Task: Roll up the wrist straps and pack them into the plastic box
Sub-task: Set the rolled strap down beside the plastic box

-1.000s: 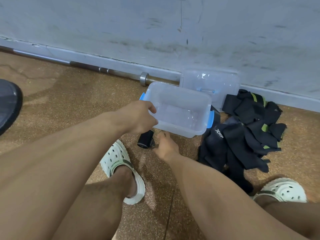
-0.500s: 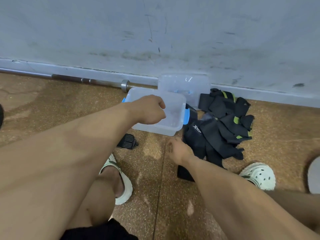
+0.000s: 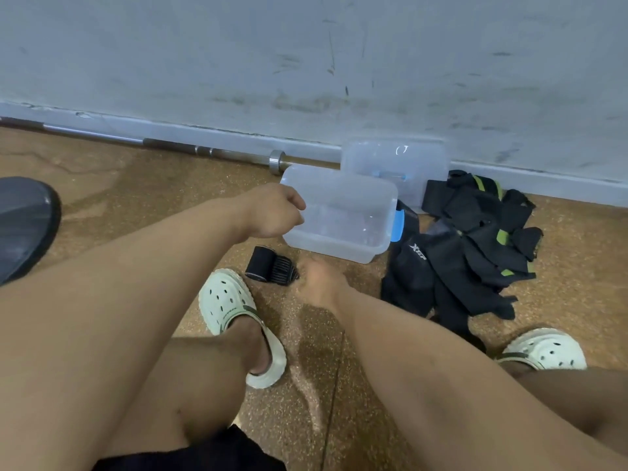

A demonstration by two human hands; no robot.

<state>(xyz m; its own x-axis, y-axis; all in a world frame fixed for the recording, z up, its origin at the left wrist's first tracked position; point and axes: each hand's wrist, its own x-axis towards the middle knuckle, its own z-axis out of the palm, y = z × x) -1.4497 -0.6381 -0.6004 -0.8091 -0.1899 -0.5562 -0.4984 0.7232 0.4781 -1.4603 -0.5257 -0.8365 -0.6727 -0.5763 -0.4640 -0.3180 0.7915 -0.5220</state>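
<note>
Gripping the plastic box (image 3: 339, 215) rim, the left hand (image 3: 272, 212) tilts it for packing; the blurred right hand (image 3: 319, 283), fingers seemingly loose, reaches toward the rolled strap (image 3: 268, 263).

A steel barbell (image 3: 176, 149) lay along the foot of a scuffed, pale wall (image 3: 306, 62), its collar (image 3: 277, 161) near the middle of the scene. The speckled brown rubber floor (image 3: 560, 253) showed worn patches and a seam running toward the viewer. A dark grey weight plate (image 3: 23, 226) sat at the left edge. The person wore pale green perforated clogs, the left clog (image 3: 234, 317) planted centrally, the right clog (image 3: 543, 350) further right, and black shorts (image 3: 190, 453).
</note>
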